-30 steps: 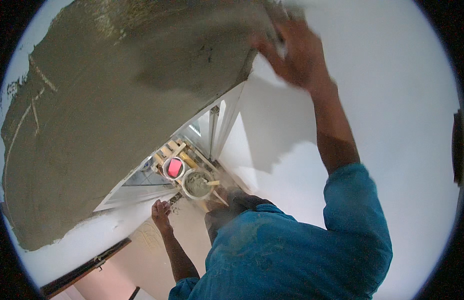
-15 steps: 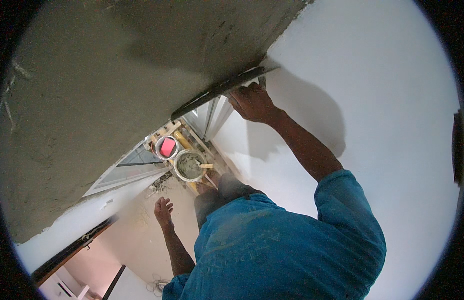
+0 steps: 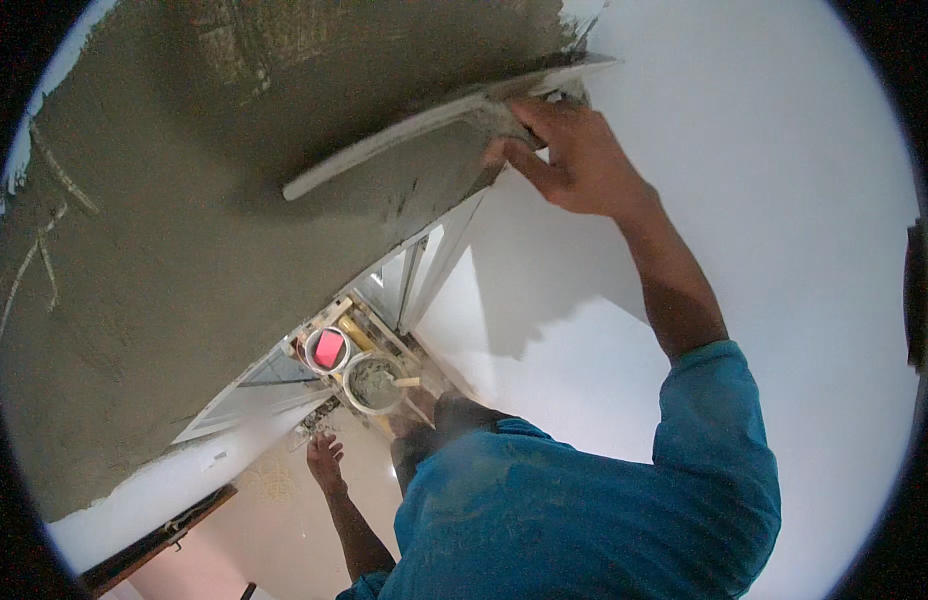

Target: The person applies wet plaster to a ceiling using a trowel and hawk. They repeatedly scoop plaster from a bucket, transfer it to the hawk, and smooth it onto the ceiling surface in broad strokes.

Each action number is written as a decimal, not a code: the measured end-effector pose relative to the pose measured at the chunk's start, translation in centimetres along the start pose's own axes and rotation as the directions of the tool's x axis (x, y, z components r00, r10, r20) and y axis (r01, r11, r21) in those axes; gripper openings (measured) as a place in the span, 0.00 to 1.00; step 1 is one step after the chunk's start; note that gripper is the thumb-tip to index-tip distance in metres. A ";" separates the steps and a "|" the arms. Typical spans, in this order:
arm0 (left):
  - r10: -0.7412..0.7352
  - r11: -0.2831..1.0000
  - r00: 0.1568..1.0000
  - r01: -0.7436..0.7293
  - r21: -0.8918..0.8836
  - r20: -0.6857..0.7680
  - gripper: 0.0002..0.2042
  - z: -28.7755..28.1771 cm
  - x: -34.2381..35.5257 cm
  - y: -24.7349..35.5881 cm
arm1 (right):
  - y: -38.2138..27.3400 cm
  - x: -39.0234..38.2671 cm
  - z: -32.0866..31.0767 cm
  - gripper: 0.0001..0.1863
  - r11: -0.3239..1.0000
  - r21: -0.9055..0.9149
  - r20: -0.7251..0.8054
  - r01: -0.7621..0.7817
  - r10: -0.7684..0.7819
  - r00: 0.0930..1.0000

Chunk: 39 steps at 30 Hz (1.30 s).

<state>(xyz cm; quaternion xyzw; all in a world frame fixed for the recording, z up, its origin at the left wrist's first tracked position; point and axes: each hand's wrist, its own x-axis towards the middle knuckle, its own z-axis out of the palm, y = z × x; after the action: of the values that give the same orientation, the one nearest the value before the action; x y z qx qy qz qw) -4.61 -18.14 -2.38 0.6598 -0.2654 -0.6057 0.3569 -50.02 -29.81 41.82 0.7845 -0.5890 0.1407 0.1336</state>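
My right hand [image 3: 574,150] grips a long plastering trowel [image 3: 394,130] at its right end. The trowel's blade lies along the grey plastered surface [image 3: 184,270], close to where it meets the white wall [image 3: 764,230]. Low on the left, my left hand [image 3: 325,462] hangs in the air with its fingers loosely apart, holding nothing. Far below the trowel stands a bucket of grey mortar [image 3: 374,384] with a light-handled tool [image 3: 407,382] resting in it. A smaller white bucket [image 3: 314,362] beside it contains a pink sponge-like block [image 3: 329,349].
Both buckets stand on a wooden platform [image 3: 342,308] at my feet. A white window or door frame [image 3: 414,270] lies beyond it. Toward the lower left is a dark-edged wooden door piece [image 3: 159,545]. Scratched lines [image 3: 59,180] mark the plaster's left side.
My right hand has moved the trowel up and to the right over the plaster, and more of its length now shows. The left hand hangs slightly lower in view.
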 end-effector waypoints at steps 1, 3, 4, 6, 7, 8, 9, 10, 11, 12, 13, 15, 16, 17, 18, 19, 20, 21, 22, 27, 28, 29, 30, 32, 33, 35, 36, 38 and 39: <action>0.023 1.000 1.000 -0.023 0.017 0.005 0.17 0.1 0.1 0.2 | 0.1 0.7 -1.1 0.15 0.999 0.009 -0.053 0.036 -0.036 0.998; 0.014 0.998 0.999 -0.012 -0.057 0.034 0.17 0.3 0.2 0.4 | 0.3 1.9 -3.2 0.15 0.994 0.030 -0.146 0.103 -0.098 0.984; 0.007 0.997 0.999 -0.005 -0.073 0.031 0.17 0.4 0.3 0.5 | 0.4 2.4 -4.1 0.14 0.994 -0.010 -0.141 0.112 -0.112 0.984; 0.010 0.999 0.999 -0.009 -0.040 0.035 0.17 0.5 0.4 0.6 | 0.6 3.1 -5.8 0.12 0.990 -0.061 -0.133 0.130 -0.137 0.982; 0.030 1.000 0.999 -0.030 -0.001 0.036 0.17 0.5 0.5 0.6 | 0.6 3.6 -6.6 0.11 0.994 -0.009 -0.076 0.109 -0.109 0.991; 0.022 0.999 0.999 -0.021 -0.026 0.034 0.17 0.6 0.5 0.6 | 0.5 3.8 -7.2 0.14 0.986 0.114 -0.109 0.123 -0.111 0.988; 0.040 0.999 0.998 -0.039 -0.039 0.043 0.17 0.6 0.5 0.5 | 0.5 3.9 -8.0 0.18 0.974 0.209 -0.130 0.093 -0.067 0.989; 0.038 0.999 0.999 -0.037 -0.036 0.023 0.18 0.5 0.5 0.5 | 0.4 4.0 -8.5 0.18 0.968 0.242 -0.182 0.062 -0.018 0.983; 0.059 0.998 0.997 -0.058 -0.028 0.040 0.18 0.5 0.5 0.5 | 0.4 4.1 -9.0 0.17 0.960 0.278 -0.233 0.035 0.032 0.972; 0.059 0.998 0.998 -0.059 -0.004 0.027 0.18 0.5 0.5 0.5 | 0.3 3.8 -9.1 0.18 0.949 0.316 -0.283 0.013 0.082 0.956; 0.069 0.997 0.997 -0.069 0.044 0.017 0.19 0.4 0.5 0.6 | 0.3 3.6 -8.8 0.17 0.984 0.160 -0.385 0.074 -0.007 0.923; 0.046 0.999 0.999 -0.046 -0.025 0.000 0.19 0.1 0.4 0.6 | -0.2 1.8 -6.6 0.12 0.989 -0.147 -0.484 -0.022 -0.052 0.873; 0.030 0.999 0.999 -0.031 -0.027 -0.026 0.19 -0.1 0.3 0.5 | -0.6 0.3 -4.5 0.14 0.979 -0.193 -0.440 -0.069 -0.024 0.898; 0.029 0.999 0.999 -0.029 0.015 -0.033 0.19 -0.3 0.1 0.4 | -1.0 -1.1 -2.4 0.15 0.965 -0.239 -0.390 -0.105 0.003 0.921; 0.030 0.999 0.999 -0.031 -0.024 -0.024 0.19 -0.5 -0.1 0.3 | -1.3 -2.8 0.3 0.17 0.952 -0.269 -0.323 -0.148 0.056 0.945; 0.024 0.999 0.999 -0.025 -0.035 -0.026 0.19 -0.8 -0.4 0.0 | -1.9 -4.6 3.5 0.20 0.924 -0.381 -0.380 -0.043 -0.114 0.918; 0.015 1.000 0.999 -0.016 -0.013 -0.042 0.19 -1.1 -0.9 -0.4 | -2.6 -6.6 6.9 0.23 0.880 -0.473 -0.431 0.045 -0.276 0.859; 0.003 0.999 0.999 -0.005 -0.040 -0.046 0.19 -1.3 -1.5 -0.7 | -3.6 -8.7 10.3 0.25 0.994 -0.001 -0.223 -0.113 0.110 0.969; -0.008 0.999 0.998 0.006 -0.035 -0.060 0.19 -1.5 -2.0 -1.0 | -4.0 -10.1 13.4 0.26 0.979 0.132 -0.105 -0.152 0.166 0.980; -0.081 0.995 0.991 0.076 -0.058 -0.103 0.19 -2.3 -4.3 -1.8 | -5.1 -10.9 21.5 0.22 0.996 0.051 -0.132 0.068 -0.060 0.989; -0.087 0.995 0.990 0.081 -0.048 -0.114 0.19 -2.4 -4.7 -1.8 | -5.2 -10.2 21.9 0.22 0.990 0.128 -0.117 0.056 -0.041 0.992; -0.082 0.997 0.989 0.080 -0.024 -0.124 0.19 -2.5 -4.8 -1.9 | -5.2 -9.3 22.0 0.20 0.995 0.047 -0.144 0.088 -0.080 0.986; -0.082 0.996 0.990 0.076 -0.053 -0.118 0.19 -2.7 -5.0 -1.9 | -5.3 -8.3 21.8 0.18 0.993 -0.037 -0.168 0.116 -0.121 0.978; -0.070 0.996 0.991 0.062 -0.071 -0.112 0.20 -2.8 -5.0 -2.1 | -5.0 -6.7 20.9 0.16 0.996 -0.045 0.010 0.078 -0.077 0.997; -0.058 0.995 0.993 0.050 -0.084 -0.103 0.20 -2.8 -5.0 -2.2 | -4.6 -6.0 20.2 0.16 1.000 0.017 0.213 -0.004 0.000 0.977; -0.052 0.996 0.993 0.045 -0.071 -0.106 0.20 -2.7 -4.6 -2.5 | -4.3 -4.7 18.7 0.15 0.995 -0.027 0.084 0.097 -0.094 0.992; -0.042 0.996 0.995 0.035 -0.080 -0.091 0.20 -2.6 -4.5 -2.5 | -4.2 -4.1 17.8 0.15 0.993 -0.037 0.047 0.114 -0.113 0.993; -0.038 0.998 0.995 0.034 -0.051 -0.091 0.19 -2.2 -4.1 -2.6 | -3.7 -3.2 15.6 0.15 0.994 -0.013 -0.026 0.108 -0.108 0.994; -0.040 0.998 0.996 0.035 -0.061 -0.075 0.19 -1.9 -4.0 -2.5 | -3.5 -2.9 14.6 0.15 0.995 0.010 -0.067 0.097 -0.096 0.993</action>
<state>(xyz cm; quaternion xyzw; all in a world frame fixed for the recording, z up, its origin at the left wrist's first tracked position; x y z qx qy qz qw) -3.40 -13.22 -1.91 0.6763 -0.2209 -0.5943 0.3749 -46.52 -31.75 27.07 0.8079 -0.5446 0.1637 0.1544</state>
